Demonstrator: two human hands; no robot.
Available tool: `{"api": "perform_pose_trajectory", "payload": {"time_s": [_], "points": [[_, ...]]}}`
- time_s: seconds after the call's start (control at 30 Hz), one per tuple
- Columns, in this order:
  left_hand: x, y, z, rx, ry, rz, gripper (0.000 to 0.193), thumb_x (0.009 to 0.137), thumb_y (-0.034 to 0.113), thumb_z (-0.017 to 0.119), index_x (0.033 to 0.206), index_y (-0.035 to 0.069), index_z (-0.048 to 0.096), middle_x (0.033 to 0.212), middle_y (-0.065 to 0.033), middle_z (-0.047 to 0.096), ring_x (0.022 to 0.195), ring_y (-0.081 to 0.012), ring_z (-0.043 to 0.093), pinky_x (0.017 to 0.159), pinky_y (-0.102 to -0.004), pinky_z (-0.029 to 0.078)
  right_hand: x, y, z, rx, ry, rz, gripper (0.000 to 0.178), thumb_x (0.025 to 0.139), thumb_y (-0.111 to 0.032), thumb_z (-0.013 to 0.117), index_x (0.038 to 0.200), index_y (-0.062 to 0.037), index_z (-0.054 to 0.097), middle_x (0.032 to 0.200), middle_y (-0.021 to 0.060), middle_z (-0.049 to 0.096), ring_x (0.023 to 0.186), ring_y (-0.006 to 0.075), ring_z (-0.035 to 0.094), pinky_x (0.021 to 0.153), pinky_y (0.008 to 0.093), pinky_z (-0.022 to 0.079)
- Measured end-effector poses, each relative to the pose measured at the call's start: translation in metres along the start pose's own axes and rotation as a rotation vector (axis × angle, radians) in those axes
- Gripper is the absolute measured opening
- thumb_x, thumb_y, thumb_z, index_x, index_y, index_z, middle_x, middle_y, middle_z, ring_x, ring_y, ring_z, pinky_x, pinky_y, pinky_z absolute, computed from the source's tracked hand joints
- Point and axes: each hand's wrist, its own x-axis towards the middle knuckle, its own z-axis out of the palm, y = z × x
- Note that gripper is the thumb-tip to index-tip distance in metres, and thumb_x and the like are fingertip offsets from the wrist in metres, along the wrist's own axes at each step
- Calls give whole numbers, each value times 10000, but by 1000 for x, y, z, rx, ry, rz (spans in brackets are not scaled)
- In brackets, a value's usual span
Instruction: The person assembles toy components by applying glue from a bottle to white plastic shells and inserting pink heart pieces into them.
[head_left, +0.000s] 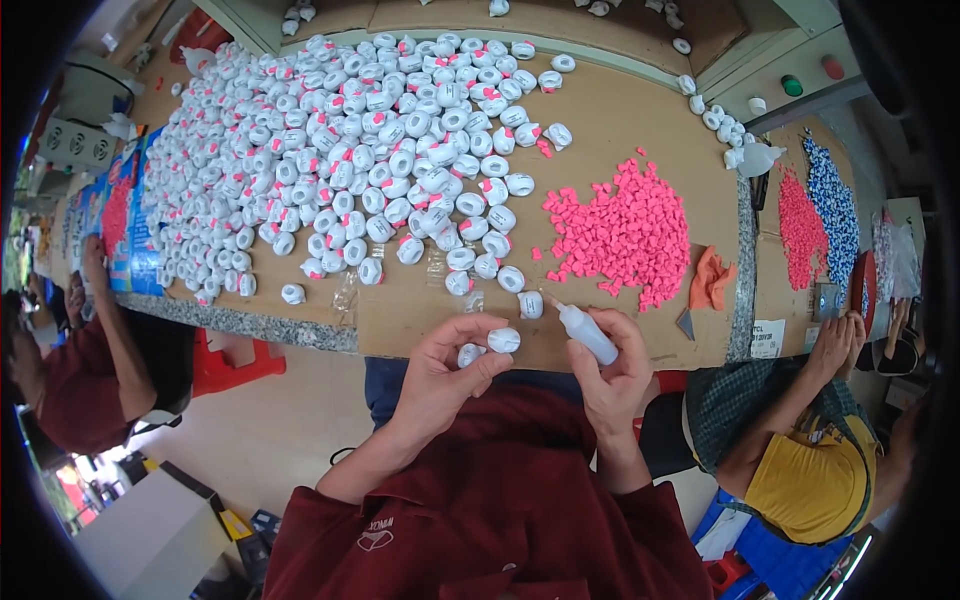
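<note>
My left hand (440, 372) is closed around two small white rounded plastic parts. One white part (504, 341) is pinched between thumb and fingertips, and the second (470, 354) sits further back among the fingers. My right hand (618, 375) grips a white squeeze bottle (588, 335) with a thin nozzle, tilted up and left over the table edge. Just beyond it, a loose white part (531, 305) rests on the cardboard. A wide heap of white parts (300, 170), many with pink bits on them, spreads across the left and middle. Small pink pieces (625, 235) form a pile to its right.
Right of the pink pile lie an orange cloth (711, 278) and a small grey flat piece (685, 323). A shelf (560, 50) borders the far side. Co-workers sit at left (75, 380) and right (815, 470). A red stool (230, 365) stands below the table.
</note>
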Motion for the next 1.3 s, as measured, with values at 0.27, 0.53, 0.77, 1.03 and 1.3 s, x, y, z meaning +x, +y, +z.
{"api": "perform_pose_trajectory", "payload": {"time_s": [0.27,0.53,0.77,1.03,1.3], "points": [[1,5,1,16,35,12,309,809,-25,621,1086,35,499,948,-66,616,600,-31,497,448,-169,333,-2,-17,-21,-82,-87,-207,328,613,-22,749,911,45,630,695,100,600,601,189,540,554,271,418],[1,3,3,47,35,46,290,818,-19,613,1080,34,501,958,-60,618,591,-13,481,435,-158,318,-5,-24,-20,-124,-178,-200,307,624,-88,731,877,62,643,655,80,582,575,163,507,521,255,377],[1,2,2,59,48,53,288,818,-21,612,1078,30,501,960,-60,617,573,-7,460,435,-156,320,-3,-25,-23,-155,-204,-189,311,603,-8,746,893,40,644,696,100,620,571,187,530,533,269,408],[1,3,2,106,47,43,314,810,-20,622,1098,43,512,896,-29,616,552,-3,444,449,-145,336,-4,-19,-27,-69,-35,-84,327,626,19,729,934,55,623,782,109,628,644,165,566,593,263,444],[-9,2,0,219,-3,-50,374,793,-10,645,1156,57,578,783,21,580,535,1,424,442,-154,310,17,5,2,-228,41,-186,302,690,41,653,976,-18,576,951,103,598,894,217,560,802,316,429]]}}
